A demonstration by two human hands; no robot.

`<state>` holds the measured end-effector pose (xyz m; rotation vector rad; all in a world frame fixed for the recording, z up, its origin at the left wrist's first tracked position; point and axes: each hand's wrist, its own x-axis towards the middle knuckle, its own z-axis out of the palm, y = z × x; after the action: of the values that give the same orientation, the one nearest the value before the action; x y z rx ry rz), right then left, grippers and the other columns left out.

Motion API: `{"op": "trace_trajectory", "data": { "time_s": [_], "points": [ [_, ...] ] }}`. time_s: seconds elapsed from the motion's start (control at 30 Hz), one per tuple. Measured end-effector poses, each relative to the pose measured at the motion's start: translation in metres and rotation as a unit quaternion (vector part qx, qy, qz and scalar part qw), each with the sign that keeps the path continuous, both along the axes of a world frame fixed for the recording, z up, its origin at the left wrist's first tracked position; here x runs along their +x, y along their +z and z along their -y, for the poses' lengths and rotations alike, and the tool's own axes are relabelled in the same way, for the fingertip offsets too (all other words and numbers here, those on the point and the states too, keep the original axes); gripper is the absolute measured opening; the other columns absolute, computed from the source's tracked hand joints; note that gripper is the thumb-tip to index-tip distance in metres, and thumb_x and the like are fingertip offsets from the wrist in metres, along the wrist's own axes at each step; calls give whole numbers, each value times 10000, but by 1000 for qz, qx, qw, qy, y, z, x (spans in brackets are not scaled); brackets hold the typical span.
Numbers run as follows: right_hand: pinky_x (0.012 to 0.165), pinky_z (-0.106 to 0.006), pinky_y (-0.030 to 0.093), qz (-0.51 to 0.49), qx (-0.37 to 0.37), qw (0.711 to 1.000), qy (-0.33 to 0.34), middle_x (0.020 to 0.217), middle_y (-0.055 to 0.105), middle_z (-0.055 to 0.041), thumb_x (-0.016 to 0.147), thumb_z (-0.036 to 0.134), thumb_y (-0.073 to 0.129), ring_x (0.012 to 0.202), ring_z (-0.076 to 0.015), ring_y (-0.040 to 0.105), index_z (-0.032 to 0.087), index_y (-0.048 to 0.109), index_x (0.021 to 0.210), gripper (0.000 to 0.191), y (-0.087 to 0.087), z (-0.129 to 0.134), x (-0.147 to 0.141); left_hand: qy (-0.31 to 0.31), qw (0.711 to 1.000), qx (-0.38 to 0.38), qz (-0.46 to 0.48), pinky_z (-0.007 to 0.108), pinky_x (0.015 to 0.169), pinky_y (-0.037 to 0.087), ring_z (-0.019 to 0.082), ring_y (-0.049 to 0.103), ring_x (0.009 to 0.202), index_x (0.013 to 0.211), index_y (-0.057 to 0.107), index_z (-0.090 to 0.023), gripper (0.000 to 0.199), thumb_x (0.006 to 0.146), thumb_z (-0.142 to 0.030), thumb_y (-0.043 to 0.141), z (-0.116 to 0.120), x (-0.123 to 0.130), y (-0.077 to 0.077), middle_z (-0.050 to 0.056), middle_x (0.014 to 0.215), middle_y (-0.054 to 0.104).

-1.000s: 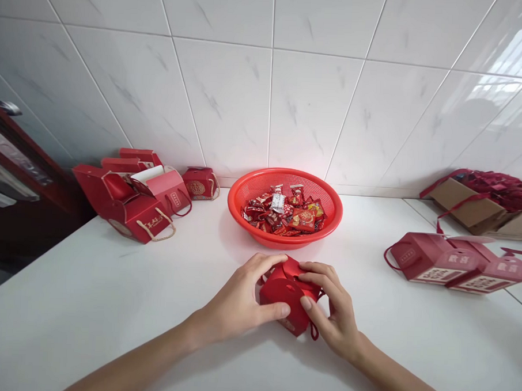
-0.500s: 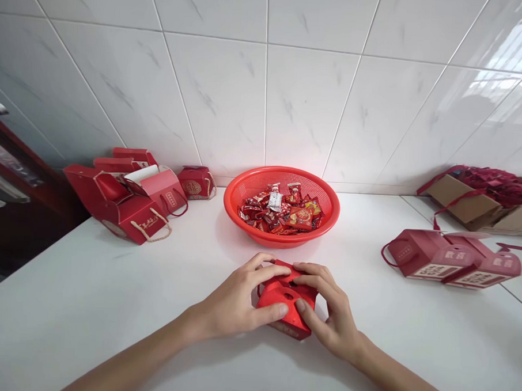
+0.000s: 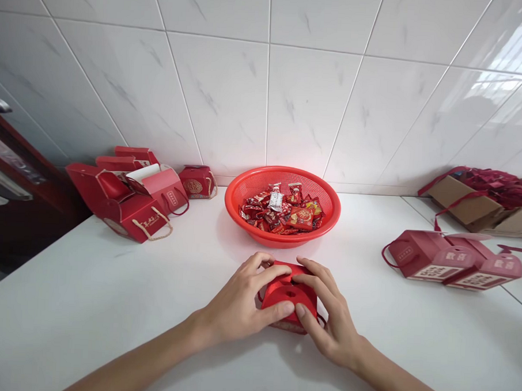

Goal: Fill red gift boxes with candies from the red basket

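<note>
Tiled wall [image 3: 308,105], white with grey veining, behind everything. Tabletop [image 3: 109,304], white, bearing all the following. Plastic basket [image 3: 280,239], red-orange, perforated, oval as I see it, standing near the wall in front of me; contents: a heap of wrapped sweets, itemised below. Cardboard carton [image 3: 463,203], brown, open, at the far right; contents: a tangle of dark red material, one strand trailing over the near side. Two gift boxes [image 3: 433,255], dull red with cream panels, side by side and touching, in front of the carton; cord loop at the left end. Open box [image 3: 132,216], red, at the far left, lid raised, pale rope handle towards me, inside partly visible and red; behind it, others with raised flaps. My left hand [image 3: 239,301] and right hand [image 3: 331,314], fingers curved and parted, clasping one item between them, thumbs nearly meeting on its near flap. Red box [image 3: 283,290], the item held, on the tabletop directly before me, nearer than the basket; printed face pointing towards me, cord loops at left and right, flaps folded over the top, a hole in the near one; long axis, if any, I cannot tell under my fingers. Wrapped sweets [image 3: 301,218], mostly red, one silvery white, some yellow.
</note>
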<state>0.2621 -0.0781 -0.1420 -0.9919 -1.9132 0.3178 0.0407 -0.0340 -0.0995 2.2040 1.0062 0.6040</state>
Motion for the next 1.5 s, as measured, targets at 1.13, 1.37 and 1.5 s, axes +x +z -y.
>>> {"op": "trace_trajectory", "data": {
  "time_s": [1.13,1.37,1.5],
  "points": [
    [1029,-458,549,38,26,999,-18,1490,533,-162,996,229,553,1317,-295,560,248,547,1306,311,-1,-6,1,-10,993,-95,65,418,1048,522,265,628,1181,1246,628,-238,474,834,-426,766,-6,2,2,86,1284,625],
    [1112,-556,450,106,143,983,-33,1528,476,-231,978,197,536,1399,-339,478,156,539,1323,348,1,2,-2,9,993,-53,104,437,1066,522,293,618,1222,1307,620,-241,505,877,-479,736,-3,6,-7,112,1315,649],
    [1133,-553,406,143,161,976,-44,1487,519,-227,977,380,593,1354,-342,517,158,596,1217,328,1,4,-7,11,985,-97,144,427,1100,506,295,602,1276,1308,653,-261,398,980,-477,588,-3,6,-9,105,1369,641]
  ]
}}
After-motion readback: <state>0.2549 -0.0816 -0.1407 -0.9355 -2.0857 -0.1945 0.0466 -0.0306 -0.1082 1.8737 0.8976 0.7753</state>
